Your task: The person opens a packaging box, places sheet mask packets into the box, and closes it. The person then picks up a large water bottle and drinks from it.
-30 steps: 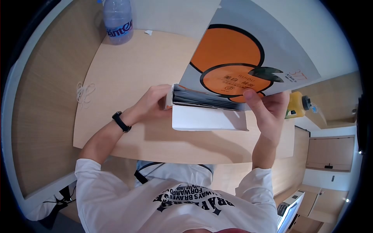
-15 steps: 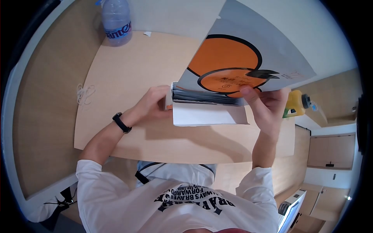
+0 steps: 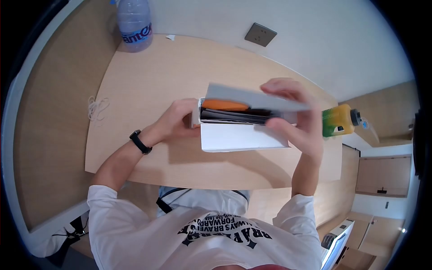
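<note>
My left hand (image 3: 182,118) is closed on the left end of an open white box (image 3: 245,137), holding it above the table. Its long front flap hangs toward me, and dark flat sheets or packets (image 3: 234,115) stand packed inside. A flat grey pouch with orange print (image 3: 252,96) sits low in the box, its upper part still sticking out. Around the pouch's right side is my right hand (image 3: 299,117), thumb in front near the box opening and fingers behind the top edge. Motion blurs the pouch and these fingers.
On the wooden table (image 3: 144,81) stand a large clear bottle (image 3: 135,27) at back left and a yellow-green bottle (image 3: 339,120) at right. A white cord (image 3: 96,109) lies near the left edge. A wall socket (image 3: 260,34) is behind.
The grey pouch, which stood tall above the box, has gone down into it and now shows only a short strip. My right hand has changed its hold; my left hand stays put.
</note>
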Demonstrator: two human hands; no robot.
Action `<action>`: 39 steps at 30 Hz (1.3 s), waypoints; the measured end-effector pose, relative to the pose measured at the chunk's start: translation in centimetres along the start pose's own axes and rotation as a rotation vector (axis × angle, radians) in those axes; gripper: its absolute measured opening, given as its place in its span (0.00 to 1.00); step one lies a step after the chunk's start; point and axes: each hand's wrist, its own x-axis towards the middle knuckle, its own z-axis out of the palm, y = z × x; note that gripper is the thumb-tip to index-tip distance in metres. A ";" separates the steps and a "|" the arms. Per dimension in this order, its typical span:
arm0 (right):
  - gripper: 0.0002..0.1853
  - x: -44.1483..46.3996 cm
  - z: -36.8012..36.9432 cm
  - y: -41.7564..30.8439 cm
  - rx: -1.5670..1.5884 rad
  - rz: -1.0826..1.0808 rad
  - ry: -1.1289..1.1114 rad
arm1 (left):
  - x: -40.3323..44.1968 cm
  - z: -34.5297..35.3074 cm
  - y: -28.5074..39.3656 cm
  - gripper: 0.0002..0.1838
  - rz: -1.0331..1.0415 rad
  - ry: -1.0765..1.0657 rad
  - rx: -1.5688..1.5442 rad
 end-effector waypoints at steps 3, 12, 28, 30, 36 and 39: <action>0.16 0.0 -0.4 -1.0 -0.017 -0.142 0.088 | 0.1 0.2 -0.1 0.15 0.028 0.048 0.023; 0.11 0.0 1.1 -1.2 -0.439 -0.167 0.047 | 0.4 0.2 0.1 0.15 0.082 0.057 0.027; 0.23 -1.2 2.5 -3.0 -0.790 -0.157 -0.148 | 0.3 0.2 0.0 0.20 0.035 0.052 -0.013; 0.23 -1.2 2.6 -2.6 -0.794 -0.141 -0.151 | 0.2 0.1 0.0 0.21 0.018 0.041 -0.009; 0.21 -0.2 2.3 -3.1 -0.713 0.014 -0.227 | 0.4 -0.2 0.5 0.19 -0.003 0.038 -0.088; 0.22 1.6 2.0 -4.9 -0.712 0.070 -0.365 | 0.7 -0.2 0.8 0.19 0.002 0.028 -0.125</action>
